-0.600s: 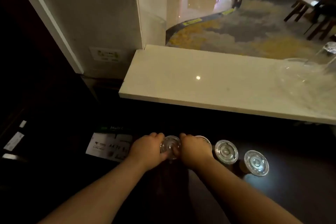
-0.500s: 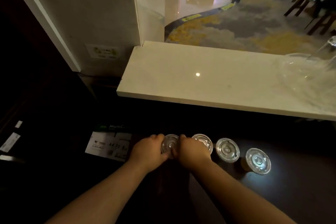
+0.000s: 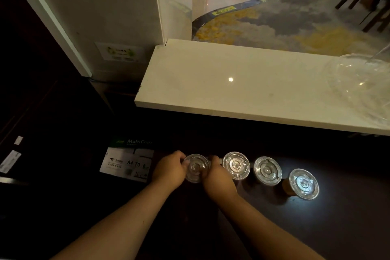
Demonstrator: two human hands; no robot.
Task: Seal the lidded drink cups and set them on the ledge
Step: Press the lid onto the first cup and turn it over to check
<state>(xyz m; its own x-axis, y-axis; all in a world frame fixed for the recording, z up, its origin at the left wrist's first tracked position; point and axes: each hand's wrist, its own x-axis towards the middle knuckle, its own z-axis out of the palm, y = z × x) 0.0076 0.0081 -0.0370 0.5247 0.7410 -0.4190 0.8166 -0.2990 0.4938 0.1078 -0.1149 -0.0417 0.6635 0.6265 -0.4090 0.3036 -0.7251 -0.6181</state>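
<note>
"What stood below the ledge [image 3: 232,91], starting from the left?"

"A box of A4 paper [image 3: 128,163] sat on the dark table [image 3: 348,217] under the ledge's left end. Next came the left hand [image 3: 169,170] and the right hand [image 3: 217,177], each grip curled round the clear lid of the first cup [image 3: 196,168] from either side."

"And further along?"

"The second cup [image 3: 236,165], third cup [image 3: 267,170] and fourth cup [image 3: 304,183] stood lidded in a row below the ledge, none on it. Crumpled clear plastic [image 3: 358,82] lay on the ledge's right end."
</note>
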